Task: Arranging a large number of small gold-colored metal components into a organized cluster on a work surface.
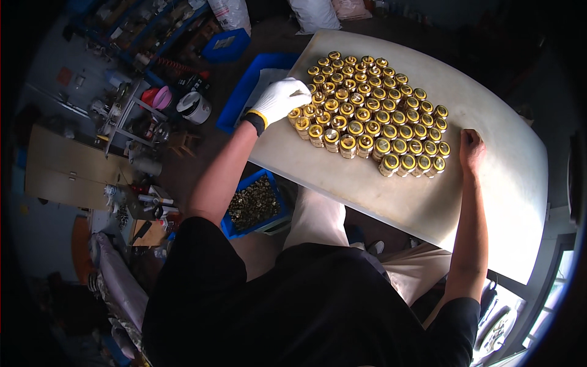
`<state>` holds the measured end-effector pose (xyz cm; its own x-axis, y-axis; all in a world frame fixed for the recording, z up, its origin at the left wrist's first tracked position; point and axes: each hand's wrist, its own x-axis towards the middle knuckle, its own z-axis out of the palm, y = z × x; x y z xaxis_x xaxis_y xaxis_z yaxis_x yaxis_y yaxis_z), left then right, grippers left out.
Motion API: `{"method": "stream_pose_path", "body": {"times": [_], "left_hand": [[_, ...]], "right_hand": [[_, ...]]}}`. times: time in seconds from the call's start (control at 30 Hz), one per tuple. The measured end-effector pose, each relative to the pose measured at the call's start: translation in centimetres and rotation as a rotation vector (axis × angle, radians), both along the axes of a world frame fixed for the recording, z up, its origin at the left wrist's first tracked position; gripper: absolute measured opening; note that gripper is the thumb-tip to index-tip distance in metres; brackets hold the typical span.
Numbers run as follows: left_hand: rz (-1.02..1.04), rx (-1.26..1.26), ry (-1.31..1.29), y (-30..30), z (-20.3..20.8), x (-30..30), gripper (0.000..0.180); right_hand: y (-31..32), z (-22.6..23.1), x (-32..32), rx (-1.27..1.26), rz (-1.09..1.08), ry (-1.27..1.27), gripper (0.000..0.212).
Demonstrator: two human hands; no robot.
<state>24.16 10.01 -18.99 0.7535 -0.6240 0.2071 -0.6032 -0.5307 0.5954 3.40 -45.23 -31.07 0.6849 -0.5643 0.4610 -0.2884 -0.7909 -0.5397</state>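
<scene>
- A white bucket (194,110) stands at far left; its contents cannot be made out.
- A blue tray (227,115), beside the left edge of the surface (507,150), contains a pale sheet.
- A blue bin (281,199), below that edge, holds many small metal pieces (254,205).
- The white-gloved left hand (284,99), the nearer one, is at the cluster's left margin; its fingers are bent, their grasp undeterminable.
- Gold-topped cylinders (364,114) stand close together, long axes upright, to the right of the left fingers; several tops at left bear small pieces.
- The bare right hand (473,150) rests apart, right of the cluster, fingers clenched loosely.
</scene>
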Motion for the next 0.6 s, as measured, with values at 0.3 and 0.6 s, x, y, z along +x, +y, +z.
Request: {"method": "stream_pose_path", "body": {"times": [0.3,0.6], "left_hand": [[0.060,0.074,0.011,-0.09,-0.19,0.21,0.023],[0.100,-0.172,0.070,0.27,-0.48,-0.11,0.017]], "right_hand": [[-0.26,-0.32,0.04,0.006,-0.020,0.030,0.028],[-0.11,-0.13,-0.02,0.019,-0.019,0.024,0.028]]}}
